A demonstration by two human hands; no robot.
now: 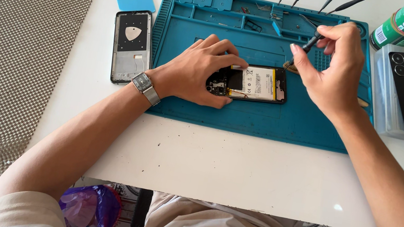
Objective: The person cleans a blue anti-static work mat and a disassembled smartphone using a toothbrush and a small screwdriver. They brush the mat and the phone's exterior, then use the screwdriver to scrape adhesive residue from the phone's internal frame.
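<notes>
Steadying an opened phone (257, 83) on the blue mat (289, 123), the left hand (195, 71) presses flat, grip apart; right hand (334, 70), grip clamped on a small brush (305, 47), works beside it.

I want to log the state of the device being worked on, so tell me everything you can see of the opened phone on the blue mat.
The opened phone lies flat, lengthwise, on the blue mat, back cover off. A white and yellow battery fills its middle; dark circuitry shows at its left end. The left hand presses on that end, and the right hand holds a thin dark tool down at its upper right corner.
</notes>
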